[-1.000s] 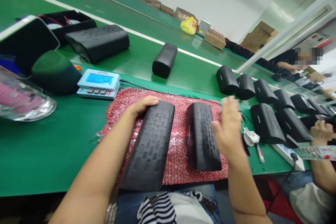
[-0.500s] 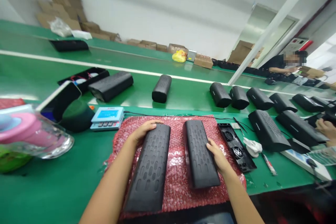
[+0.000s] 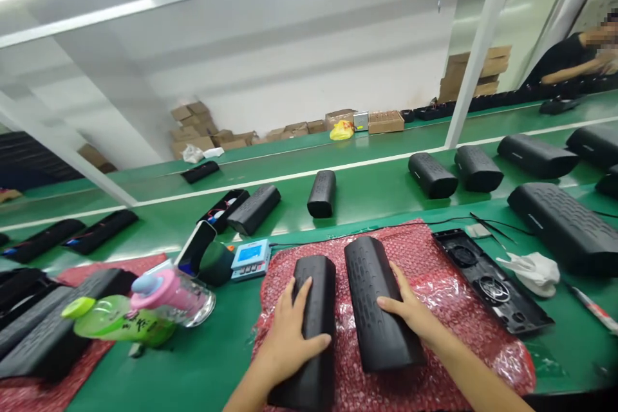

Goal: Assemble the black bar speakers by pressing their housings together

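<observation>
Two long black speaker housings lie side by side on a sheet of red bubble wrap point(image 3: 449, 309) in front of me. My left hand point(image 3: 292, 331) rests on top of the left housing point(image 3: 311, 299), fingers spread over it and thumb across its near part. My right hand point(image 3: 408, 309) lies against the right side of the right housing point(image 3: 379, 299), fingers curved onto its perforated face. Neither housing is lifted.
An open black speaker chassis point(image 3: 490, 283) lies right of the wrap, with a white cloth point(image 3: 531, 267) beyond. A blue meter point(image 3: 251, 259), a pink-lidded jar point(image 3: 176, 293) and a green bottle point(image 3: 118, 322) sit left. Several black speakers line the green belt point(image 3: 371, 190). Another person stands far right.
The view has tilted up and swung left. My left hand slid from the far end of the left housing down onto its top. My right hand stays against the right housing.
</observation>
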{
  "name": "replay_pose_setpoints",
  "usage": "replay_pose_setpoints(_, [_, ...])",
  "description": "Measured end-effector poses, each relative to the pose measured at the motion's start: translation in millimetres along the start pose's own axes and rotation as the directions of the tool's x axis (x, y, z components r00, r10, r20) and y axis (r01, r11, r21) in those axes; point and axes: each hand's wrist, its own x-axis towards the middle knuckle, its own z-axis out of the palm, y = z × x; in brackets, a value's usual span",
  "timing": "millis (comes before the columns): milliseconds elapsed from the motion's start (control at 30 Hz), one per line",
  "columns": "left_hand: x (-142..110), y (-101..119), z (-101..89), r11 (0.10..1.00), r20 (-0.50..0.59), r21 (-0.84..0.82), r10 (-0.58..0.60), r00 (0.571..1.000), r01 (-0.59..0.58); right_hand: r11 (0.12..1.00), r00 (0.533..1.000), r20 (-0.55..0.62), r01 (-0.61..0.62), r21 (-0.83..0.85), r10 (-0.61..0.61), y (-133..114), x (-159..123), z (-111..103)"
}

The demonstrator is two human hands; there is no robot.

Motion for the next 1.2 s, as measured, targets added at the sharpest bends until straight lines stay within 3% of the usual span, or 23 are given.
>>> replay_pose_setpoints(100, [7.0,-25.6,-18.3,0.994,0.094,-0.107,-0.011,0.995,0.021,0.991,0.997,0.041,-0.073,0.115,0.068,-4.9,-2.8,0.7])
replay_pose_setpoints(200, [8.9,-40.1,-27.7,0.965,0.131,-0.257,-0.023,0.991,0.056,0.995,0.998,0.062,-0.026,0.095,0.020,-6.7,-3.8,-7.6])
replay_pose_setpoints(300, [6.3,-41.3,-27.6,0.874,0.081,-0.457,-0.144,0.986,0.165,0.989,0.999,0.032,0.038,-0.146,-0.033,-8.0,-9.6,-19.9])
replay_pose_setpoints(367, [3.5,-38.0,-25.5,0.724,0.098,-0.650,-0.223,0.970,0.232,0.932,0.999,0.014,0.049,-0.360,-0.048,-11.2,-17.5,-26.6])
replay_pose_setpoints(467, [-3.0,-30.1,-20.7,0.486,0.128,-0.831,-0.304,0.944,0.269,0.814,0.999,-0.003,0.039,-0.580,-0.050,-19.0,-32.2,-30.3])
replay_pose_setpoints(600, [-17.5,-8.1,-5.4,0.355,0.118,-0.896,-0.392,0.912,0.268,0.729,0.998,-0.031,0.013,-0.684,-0.047,-26.3,-47.2,-25.5])
replay_pose_setpoints(733, [-30.0,29.8,24.2,0.151,0.196,-0.957,-0.300,0.934,0.249,0.699,0.994,-0.095,-0.037,-0.714,-0.045,-27.6,-58.5,-23.9])
replay_pose_setpoints(800, [-32.3,49.4,41.1,0.076,0.177,-0.976,-0.259,0.950,0.203,0.693,0.990,-0.140,-0.082,-0.716,-0.028,-26.6,-65.2,-26.4])
replay_pose_setpoints(967, [-33.6,81.0,72.9,0.053,0.130,-0.987,-0.275,0.953,0.150,0.744,0.978,-0.211,-0.136,-0.655,-0.007,-19.9,-80.8,-31.9])
replay_pose_setpoints(1100, [-37.9,83.9,80.7,0.098,0.184,-0.972,-0.246,0.952,0.213,0.740,0.981,-0.195,-0.144,-0.656,0.017,-17.1,-86.4,-34.9])
replay_pose_setpoints(1200, [-41.1,79.1,79.9,0.175,0.183,-0.959,-0.217,0.959,0.222,0.712,0.995,-0.098,-0.093,-0.696,0.034,-18.7,-87.8,-43.2])
